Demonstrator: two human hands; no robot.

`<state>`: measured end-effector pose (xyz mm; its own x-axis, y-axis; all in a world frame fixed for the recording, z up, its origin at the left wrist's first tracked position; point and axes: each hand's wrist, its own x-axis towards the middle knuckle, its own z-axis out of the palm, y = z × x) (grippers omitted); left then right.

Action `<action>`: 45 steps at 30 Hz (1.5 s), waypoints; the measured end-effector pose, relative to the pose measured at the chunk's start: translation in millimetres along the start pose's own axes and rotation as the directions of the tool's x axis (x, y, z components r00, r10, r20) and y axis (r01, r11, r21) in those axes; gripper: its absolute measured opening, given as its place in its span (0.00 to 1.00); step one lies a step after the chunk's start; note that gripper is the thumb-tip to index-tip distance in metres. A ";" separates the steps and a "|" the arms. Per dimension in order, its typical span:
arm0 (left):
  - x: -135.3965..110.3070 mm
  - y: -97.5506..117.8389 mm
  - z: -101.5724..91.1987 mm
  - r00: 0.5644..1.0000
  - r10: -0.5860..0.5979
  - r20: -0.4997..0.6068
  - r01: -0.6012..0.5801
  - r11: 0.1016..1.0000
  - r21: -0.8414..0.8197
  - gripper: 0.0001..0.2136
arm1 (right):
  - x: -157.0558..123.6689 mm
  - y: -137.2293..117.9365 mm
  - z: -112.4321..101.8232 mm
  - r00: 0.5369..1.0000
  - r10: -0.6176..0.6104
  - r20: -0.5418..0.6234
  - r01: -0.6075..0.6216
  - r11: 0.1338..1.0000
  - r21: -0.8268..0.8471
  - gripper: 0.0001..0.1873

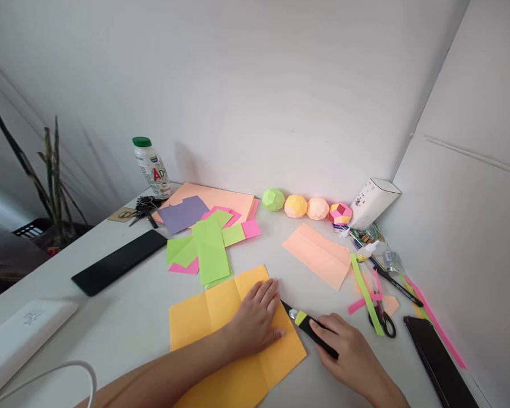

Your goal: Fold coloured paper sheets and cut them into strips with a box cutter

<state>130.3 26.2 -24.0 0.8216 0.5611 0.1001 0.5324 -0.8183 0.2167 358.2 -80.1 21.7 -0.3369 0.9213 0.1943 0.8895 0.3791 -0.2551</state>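
An orange paper sheet (212, 317) with fold creases lies on the white table (127, 317) in front of me. My left hand (257, 320) rests flat on its right part, fingers stretched out and pressing it down. My right hand (351, 354) is closed round a black and yellow utility knife (308, 326), whose tip touches the sheet's right edge just beside my left fingers.
Green, pink and purple paper pieces (208, 243) lie behind the sheet, a folded peach paper (318, 255) to the right. Paper balls (306, 207), a white box (372, 204), scissors (385, 320), pens, strips, a bottle (152, 167), keys, two dark phones (119, 260) and a white device (21, 334) surround them.
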 end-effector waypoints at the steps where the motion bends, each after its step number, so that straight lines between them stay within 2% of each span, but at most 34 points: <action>1: 1.0 -1.0 1.6 0.999 -0.038 -0.032 0.038 0.999 -0.003 0.27 | -1.2 1.3 2.2 1.000 -0.003 -0.021 0.003 1.000 -0.015 0.21; 3: 2.3 -2.8 5.0 0.990 -0.099 -0.102 0.098 0.995 -0.021 0.19 | -2.3 3.2 5.7 0.999 -0.003 -0.053 0.000 0.999 -0.043 0.21; 5: 2.5 -5.0 8.9 0.978 -0.123 -0.170 0.118 0.992 -0.042 0.17 | -2.1 4.1 7.8 0.997 0.000 -0.072 -0.004 0.998 -0.061 0.21; 10: 2.4 -12.8 19.2 0.945 -0.116 -0.307 0.110 0.993 -0.037 0.22 | -1.5 3.7 8.6 0.997 -0.007 -0.073 0.002 0.998 -0.060 0.21; 14: 2.4 -16.6 25.2 0.927 -0.094 -0.362 0.090 0.996 -0.029 0.23 | -2.4 3.1 7.2 0.998 -0.009 -0.064 0.005 0.998 -0.055 0.20; 28: 2.7 -16.8 26.5 0.928 -0.068 -0.366 0.078 0.997 0.011 0.24 | -1.8 2.7 9.6 0.997 0.005 -0.082 -0.011 0.997 -0.079 0.19; 45: 6.2 -20.2 35.9 0.921 -0.062 -0.385 0.076 0.997 0.019 0.27 | 10.9 -3.3 7.0 0.997 0.070 -0.012 -0.071 0.989 -0.133 0.22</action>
<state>132.0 41.7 -62.6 0.6451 0.6157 0.4525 0.5968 -0.7758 0.2048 349.5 -70.7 18.0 -0.2699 0.9444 0.1877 0.9443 0.2977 -0.1401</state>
